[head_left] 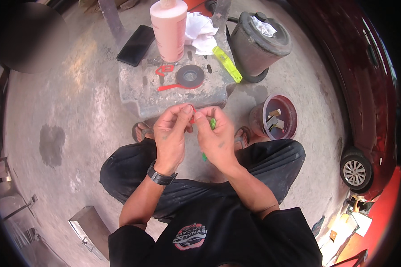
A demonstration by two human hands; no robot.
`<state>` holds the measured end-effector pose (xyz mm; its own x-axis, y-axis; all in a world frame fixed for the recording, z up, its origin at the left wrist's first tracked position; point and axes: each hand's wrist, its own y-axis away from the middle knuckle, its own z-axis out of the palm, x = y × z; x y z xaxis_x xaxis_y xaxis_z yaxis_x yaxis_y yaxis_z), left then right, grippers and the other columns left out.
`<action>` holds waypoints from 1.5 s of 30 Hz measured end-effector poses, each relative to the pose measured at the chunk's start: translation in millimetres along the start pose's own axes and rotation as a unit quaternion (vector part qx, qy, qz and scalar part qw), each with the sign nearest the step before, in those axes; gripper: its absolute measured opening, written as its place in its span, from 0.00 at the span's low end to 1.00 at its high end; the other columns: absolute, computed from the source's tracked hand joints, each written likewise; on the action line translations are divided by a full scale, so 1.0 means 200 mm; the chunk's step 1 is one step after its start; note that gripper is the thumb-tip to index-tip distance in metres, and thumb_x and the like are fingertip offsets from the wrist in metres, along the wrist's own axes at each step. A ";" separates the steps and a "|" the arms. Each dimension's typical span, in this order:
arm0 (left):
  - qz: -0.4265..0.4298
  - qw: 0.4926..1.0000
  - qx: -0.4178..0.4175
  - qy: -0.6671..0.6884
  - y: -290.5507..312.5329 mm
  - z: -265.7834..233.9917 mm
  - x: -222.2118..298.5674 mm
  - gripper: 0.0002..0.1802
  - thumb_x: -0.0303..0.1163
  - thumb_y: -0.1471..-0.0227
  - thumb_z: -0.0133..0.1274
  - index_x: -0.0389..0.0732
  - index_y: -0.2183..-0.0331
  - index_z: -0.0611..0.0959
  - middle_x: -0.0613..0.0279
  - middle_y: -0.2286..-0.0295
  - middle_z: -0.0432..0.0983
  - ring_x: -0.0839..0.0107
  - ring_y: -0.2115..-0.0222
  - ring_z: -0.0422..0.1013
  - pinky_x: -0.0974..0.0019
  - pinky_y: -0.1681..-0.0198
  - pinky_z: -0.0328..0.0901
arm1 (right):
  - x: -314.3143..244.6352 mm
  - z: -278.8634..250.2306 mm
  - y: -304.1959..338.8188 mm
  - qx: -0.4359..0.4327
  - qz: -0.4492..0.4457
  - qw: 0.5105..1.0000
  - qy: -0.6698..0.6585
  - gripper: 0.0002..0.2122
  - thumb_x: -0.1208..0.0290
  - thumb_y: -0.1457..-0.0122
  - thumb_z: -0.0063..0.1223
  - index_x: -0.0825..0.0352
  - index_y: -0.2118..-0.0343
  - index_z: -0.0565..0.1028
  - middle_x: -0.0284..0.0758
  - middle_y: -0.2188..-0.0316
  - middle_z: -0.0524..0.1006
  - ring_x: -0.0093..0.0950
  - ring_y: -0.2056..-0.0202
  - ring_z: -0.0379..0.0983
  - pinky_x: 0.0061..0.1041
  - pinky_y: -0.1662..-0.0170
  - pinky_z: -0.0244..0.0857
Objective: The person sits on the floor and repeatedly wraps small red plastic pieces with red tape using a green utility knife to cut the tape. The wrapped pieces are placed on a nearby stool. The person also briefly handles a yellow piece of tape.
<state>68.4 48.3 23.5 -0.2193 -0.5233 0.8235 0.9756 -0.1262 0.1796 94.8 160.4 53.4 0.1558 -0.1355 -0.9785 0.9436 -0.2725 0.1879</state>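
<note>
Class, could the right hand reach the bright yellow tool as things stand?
Probably yes, once freed: the right hand seems to hold a green item, but the way to the bright yellow tool looks clear.

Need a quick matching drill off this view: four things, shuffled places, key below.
Things
1. Small red piece
2. Black ring-shaped roll
3. Black flat rectangular phone
4. Dark red round bucket

Places
A. On the worn grey stool, left of the pale pink cylindrical bottle
B. On the grey concrete floor, small pieces inside
C. At the fingertips of the left hand and right hand
D. On the stool, beside the bright yellow flat tool

Pairs: 1-C, 2-D, 3-A, 4-B
</note>
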 end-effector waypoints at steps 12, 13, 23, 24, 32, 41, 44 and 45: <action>-0.070 0.997 0.025 0.034 -0.01 0.00 0.06 0.16 0.38 0.32 0.52 0.37 0.51 0.81 0.58 0.59 0.81 0.77 0.66 0.76 0.69 0.64 0.72 | 0.09 -0.22 0.16 -0.097 0.058 0.990 0.090 0.10 0.65 0.31 0.53 0.68 0.63 0.72 0.33 0.80 0.74 0.23 0.82 0.70 0.28 0.78 0.62; -0.064 0.998 0.011 0.014 -0.01 -0.01 0.06 0.16 0.38 0.32 0.52 0.36 0.51 0.81 0.58 0.59 0.81 0.78 0.67 0.75 0.70 0.65 0.71 | 0.18 -0.30 0.22 -0.129 -0.050 0.963 0.231 0.10 0.66 0.33 0.55 0.68 0.65 0.73 0.35 0.80 0.74 0.27 0.79 0.73 0.32 0.75 0.66; -0.045 0.998 -0.020 -0.031 -0.06 -0.05 0.04 0.15 0.29 0.32 0.50 0.35 0.47 0.79 0.61 0.62 0.80 0.83 0.72 0.69 0.75 0.68 0.68 | -0.10 -0.66 0.39 -0.710 0.202 0.635 0.225 0.17 0.62 0.37 0.62 0.65 0.52 0.72 0.38 0.68 0.79 0.36 0.66 0.78 0.35 0.62 0.70; -0.046 0.998 -0.021 -0.042 -0.05 -0.04 0.05 0.15 0.30 0.32 0.51 0.35 0.48 0.79 0.62 0.62 0.80 0.83 0.72 0.69 0.75 0.68 0.68 | -0.10 -0.67 0.40 -0.663 0.204 0.690 0.206 0.17 0.61 0.36 0.60 0.65 0.51 0.72 0.35 0.70 0.76 0.32 0.69 0.75 0.32 0.65 0.67; -0.054 0.997 -0.027 -0.039 -0.05 -0.01 0.04 0.13 0.34 0.34 0.55 0.37 0.53 0.83 0.64 0.63 0.81 0.85 0.73 0.69 0.77 0.70 0.67 | 0.11 -0.65 0.19 -0.125 0.112 0.951 0.258 0.29 0.51 0.25 0.29 0.76 0.45 0.74 0.25 0.82 0.65 0.18 0.83 0.65 0.19 0.76 0.61; -0.029 0.996 -0.019 -0.081 -0.03 -0.01 0.05 0.15 0.33 0.35 0.56 0.37 0.50 0.82 0.67 0.67 0.80 0.86 0.73 0.69 0.78 0.70 0.66 | -0.05 -0.32 -0.01 -0.124 0.088 0.986 0.072 0.22 0.60 0.26 0.40 0.77 0.46 0.76 0.31 0.74 0.74 0.23 0.76 0.70 0.22 0.65 0.66; -0.035 0.996 -0.034 -0.079 -0.04 -0.02 0.03 0.14 0.33 0.35 0.56 0.36 0.51 0.83 0.67 0.67 0.80 0.85 0.72 0.69 0.77 0.70 0.66 | -0.12 -0.27 -0.03 -0.153 0.090 0.983 0.040 0.20 0.61 0.26 0.43 0.77 0.52 0.78 0.31 0.74 0.74 0.25 0.75 0.71 0.25 0.62 0.67; -0.041 0.996 -0.034 -0.071 -0.04 -0.02 0.03 0.14 0.32 0.35 0.56 0.36 0.52 0.83 0.67 0.66 0.80 0.85 0.72 0.70 0.77 0.70 0.67 | -0.12 -0.27 -0.04 -0.159 0.098 0.982 0.029 0.20 0.61 0.27 0.44 0.76 0.52 0.78 0.32 0.75 0.74 0.25 0.75 0.71 0.25 0.62 0.68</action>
<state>59.9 42.2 25.6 -0.2892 -0.3844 0.8767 0.9507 -0.2228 0.2159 99.6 218.0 71.1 0.3512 -0.0993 -0.9310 0.9359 0.0664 0.3459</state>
